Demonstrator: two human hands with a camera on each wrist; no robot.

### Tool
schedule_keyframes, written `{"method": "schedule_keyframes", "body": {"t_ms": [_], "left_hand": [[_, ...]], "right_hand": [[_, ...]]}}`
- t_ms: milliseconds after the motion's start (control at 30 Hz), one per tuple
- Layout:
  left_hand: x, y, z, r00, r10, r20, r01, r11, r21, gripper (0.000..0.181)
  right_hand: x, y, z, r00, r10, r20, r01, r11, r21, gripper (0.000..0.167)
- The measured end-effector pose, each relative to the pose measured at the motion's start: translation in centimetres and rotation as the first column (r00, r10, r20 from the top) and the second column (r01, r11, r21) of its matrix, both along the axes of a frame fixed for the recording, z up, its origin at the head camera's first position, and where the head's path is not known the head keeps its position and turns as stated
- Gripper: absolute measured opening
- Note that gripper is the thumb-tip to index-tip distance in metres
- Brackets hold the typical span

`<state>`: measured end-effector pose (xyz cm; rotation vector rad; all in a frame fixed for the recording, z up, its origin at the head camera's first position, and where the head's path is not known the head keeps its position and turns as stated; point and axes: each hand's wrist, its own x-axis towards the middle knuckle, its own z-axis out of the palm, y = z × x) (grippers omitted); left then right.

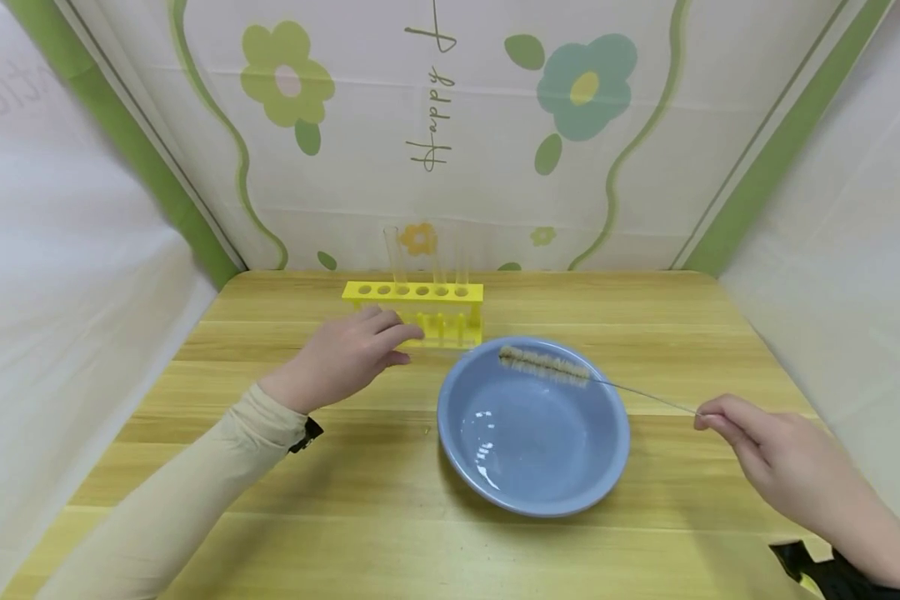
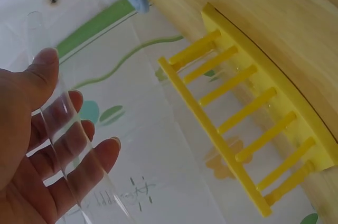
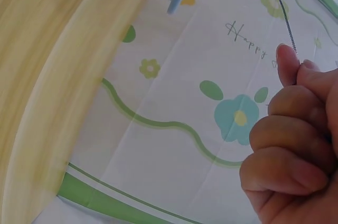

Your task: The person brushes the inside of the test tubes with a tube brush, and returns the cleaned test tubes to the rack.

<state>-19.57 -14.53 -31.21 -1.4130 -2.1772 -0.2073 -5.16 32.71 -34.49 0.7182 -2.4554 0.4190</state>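
My left hand (image 1: 345, 354) is in front of the yellow test tube rack (image 1: 412, 292). In the left wrist view, its thumb and curled fingers hold a clear glass test tube (image 2: 68, 145); in the head view the hand mostly hides that tube. Several holes run along the rack's top bar, and clear test tubes (image 1: 398, 262) stand upright in some of them. At the right, my right hand (image 1: 787, 458) pinches the thin wire handle (image 1: 645, 394) of a test tube brush. The pale bristles (image 1: 543, 367) of the brush hang over the far part of a blue basin (image 1: 453, 450).
The round basin stands right of centre on the wooden table (image 1: 360, 517), just in front of the rack. A printed cloth wall (image 1: 435, 192) rises behind the table's back edge. White cloth panels (image 1: 60, 208) with green borders enclose the sides.
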Motion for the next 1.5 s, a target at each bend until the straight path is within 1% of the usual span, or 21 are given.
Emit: {"method": "schedule_keyframes", "body": {"t_ms": [100, 200, 267, 400, 467, 567, 700, 933, 1067, 1200, 1300, 1500], "left_hand": [[0.4, 0.2, -0.3, 1.000, 0.021, -0.001, -0.021, 0.999, -0.038, 0.035], [0.6, 0.4, -0.7, 0.999, 0.034, 0.018, -0.033, 0.998, -0.062, 0.034], [0.7, 0.5, -1.0, 0.999, 0.034, 0.038, -0.032, 0.997, -0.068, 0.035], [0.8, 0.7, -1.3, 0.998, 0.018, 0.053, -0.015, 0.998, -0.066, 0.036], [0.9, 0.8, -1.3, 0.998, 0.012, 0.059, -0.008, 0.998, -0.068, 0.037], [1.1, 1.0, -1.2, 0.998, 0.007, 0.062, -0.002, 0.997, -0.074, 0.036], [1.2, 1.2, -1.0, 0.999, 0.000, 0.049, 0.004, 0.997, -0.071, 0.035], [1.3, 1.5, -1.0, 0.999, -0.008, 0.041, 0.011, 0.998, -0.065, 0.034], [1.7, 1.7, -0.7, 0.999, -0.027, 0.021, 0.029, 0.997, -0.078, 0.037], [2.4, 2.1, -0.1, 0.999, -0.040, -0.030, 0.036, 0.994, -0.105, 0.039], [2.9, 2.3, 0.2, 0.998, -0.025, -0.063, 0.017, 0.993, -0.118, 0.038], [3.4, 2.3, 0.5, 0.996, -0.008, -0.089, -0.004, 0.991, -0.131, 0.037]], "right_hand": [[0.2, -0.2, 0.2, 1.000, 0.016, -0.010, -0.016, 1.000, -0.005, 0.016], [0.4, -0.4, 0.3, 0.999, 0.034, -0.002, -0.034, 0.999, -0.008, 0.018], [0.5, -0.6, 0.4, 0.999, 0.050, 0.003, -0.050, 0.999, -0.012, 0.018], [0.4, -0.8, 0.3, 0.997, 0.076, 0.003, -0.076, 0.997, -0.023, 0.021], [0.4, -0.9, 0.3, 0.996, 0.087, 0.000, -0.087, 0.996, -0.029, 0.022], [0.2, -1.0, 0.1, 0.994, 0.104, -0.023, -0.104, 0.994, -0.030, 0.031], [0.0, -0.9, -0.3, 0.991, 0.123, -0.059, -0.125, 0.992, -0.022, 0.042], [0.0, -1.2, -0.8, 0.991, 0.104, -0.086, -0.102, 0.995, 0.019, 0.043], [-0.1, -1.5, -1.3, 0.989, 0.118, -0.084, -0.116, 0.993, 0.029, 0.043], [-0.3, -2.1, -1.7, 0.987, 0.141, -0.082, -0.139, 0.990, 0.026, 0.041], [-0.3, -2.5, -2.0, 0.986, 0.148, -0.080, -0.147, 0.989, 0.018, 0.041], [-0.3, -3.3, -2.5, 0.986, 0.151, -0.066, -0.151, 0.989, 0.007, 0.041]]}}
